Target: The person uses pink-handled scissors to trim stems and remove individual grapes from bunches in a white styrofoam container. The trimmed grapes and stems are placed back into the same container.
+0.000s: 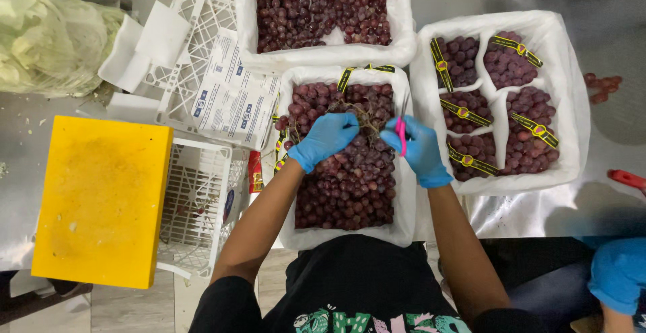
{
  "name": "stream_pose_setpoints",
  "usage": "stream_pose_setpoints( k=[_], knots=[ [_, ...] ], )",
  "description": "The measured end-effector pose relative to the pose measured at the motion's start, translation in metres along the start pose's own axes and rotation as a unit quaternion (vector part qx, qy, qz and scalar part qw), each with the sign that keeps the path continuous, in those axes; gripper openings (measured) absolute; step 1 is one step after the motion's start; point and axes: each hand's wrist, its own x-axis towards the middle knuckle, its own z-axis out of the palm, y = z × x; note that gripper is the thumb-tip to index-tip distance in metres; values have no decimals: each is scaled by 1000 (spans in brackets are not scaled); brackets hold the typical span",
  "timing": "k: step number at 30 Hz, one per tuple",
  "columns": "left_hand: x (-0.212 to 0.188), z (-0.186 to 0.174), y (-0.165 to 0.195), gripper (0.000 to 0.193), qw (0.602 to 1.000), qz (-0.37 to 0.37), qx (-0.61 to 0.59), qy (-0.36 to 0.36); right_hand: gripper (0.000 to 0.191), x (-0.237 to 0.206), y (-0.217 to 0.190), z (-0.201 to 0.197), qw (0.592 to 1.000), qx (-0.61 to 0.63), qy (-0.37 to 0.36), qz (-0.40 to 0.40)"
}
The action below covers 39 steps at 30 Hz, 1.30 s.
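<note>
Red grapes [350, 171] fill the lined crate [406, 205] at the table's [525, 212] near edge, its long axis running twelve to six. Left hand [328, 138], gloved blue, curls closed over a bunch near the crate's twelve o'clock end. Right hand [417, 148] grips pink scissors [402, 131], blades pointing to twelve. Judging by this, lifting the stem clear before snipping would spare the sound berries. At three o'clock sits a tray of banded bunches [501, 97]; at nine, a yellow board [101, 198].
</note>
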Motion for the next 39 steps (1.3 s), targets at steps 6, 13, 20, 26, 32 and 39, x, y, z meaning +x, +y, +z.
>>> stream_pose_setpoints(
  k=[6,13,20,26,32,39],
  knots=[
    [-13,6,-8,24,982,-149,-97,-65,30,-27,16,-4,917,38,-352,185],
    [-30,22,-9,27,974,-187,-110,-59,32,-6,25,9,925,-16,-358,128],
    [-39,29,-12,23,956,-199,-218,-16,31,4,26,16,948,-51,-299,100],
    [-65,9,-13,20,928,-159,-334,-42,28,-9,19,9,939,16,-319,131],
    [-99,-8,2,16,858,-70,-509,26,28,-55,-6,5,913,161,-349,141],
    [-113,-14,29,16,648,18,-758,67,25,-89,-43,10,921,148,-327,152]
  ],
)
